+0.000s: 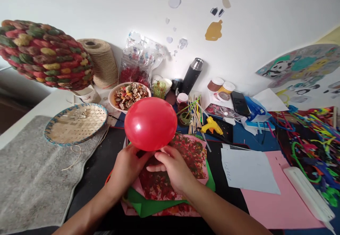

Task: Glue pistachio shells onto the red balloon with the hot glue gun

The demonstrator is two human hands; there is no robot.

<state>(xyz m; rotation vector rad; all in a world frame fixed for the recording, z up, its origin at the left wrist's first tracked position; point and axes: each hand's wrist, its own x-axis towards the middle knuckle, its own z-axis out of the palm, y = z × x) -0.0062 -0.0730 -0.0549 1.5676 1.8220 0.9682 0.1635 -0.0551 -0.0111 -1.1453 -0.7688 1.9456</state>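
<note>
A round, inflated red balloon point(150, 123) stands above the middle of the desk. My left hand point(130, 166) is closed beneath it, its fingertips gathered at the balloon's underside. From the other side my right hand point(172, 167) reaches to the same spot, thumb and index finger drawn together there and the other fingers curled. The balloon's neck is hidden among the fingers. Under both hands lie paint-splattered pink sheets point(191, 157), with green paper point(148, 206) showing from beneath.
At left are a woven tray point(75, 125), a bowl of shells point(113, 98), a twine spool point(103, 63) and a large multicoloured bumpy form point(45, 54). A yellow glue gun point(212, 125), sticks and paint jars sit behind; white paper point(249, 169) and pink paper point(287, 210) lie right.
</note>
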